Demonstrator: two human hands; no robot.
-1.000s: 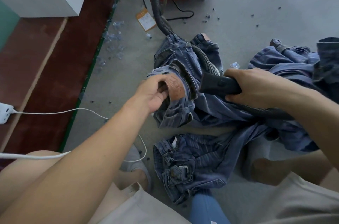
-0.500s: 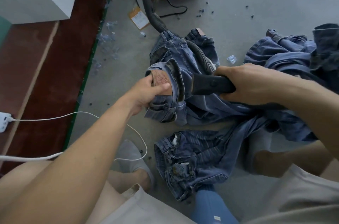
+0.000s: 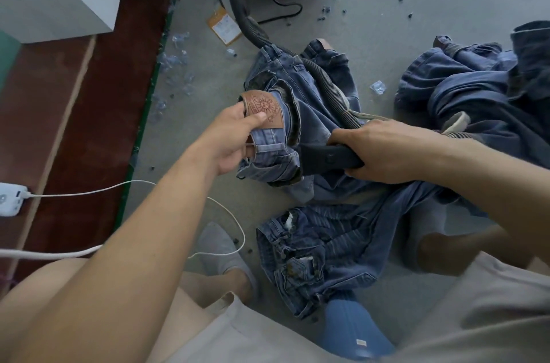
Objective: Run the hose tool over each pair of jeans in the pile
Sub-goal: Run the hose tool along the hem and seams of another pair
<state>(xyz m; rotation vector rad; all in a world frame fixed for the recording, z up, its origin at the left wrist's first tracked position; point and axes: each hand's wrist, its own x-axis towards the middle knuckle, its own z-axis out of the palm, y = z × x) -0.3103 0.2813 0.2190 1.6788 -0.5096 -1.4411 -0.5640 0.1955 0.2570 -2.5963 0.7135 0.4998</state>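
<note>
Lower now, the black hose nozzle (image 3: 324,158) gripped in the right hand (image 3: 384,154) meets the crumpled blue jeans (image 3: 300,124) on the floor, whose brown-patched waistband the left hand (image 3: 235,136) pinches and should keep taut.

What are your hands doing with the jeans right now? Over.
Left hand pinches the jeans at the leather patch. Right hand grips the hose tool, nozzle against the waistband. Nothing in the way.
</note>
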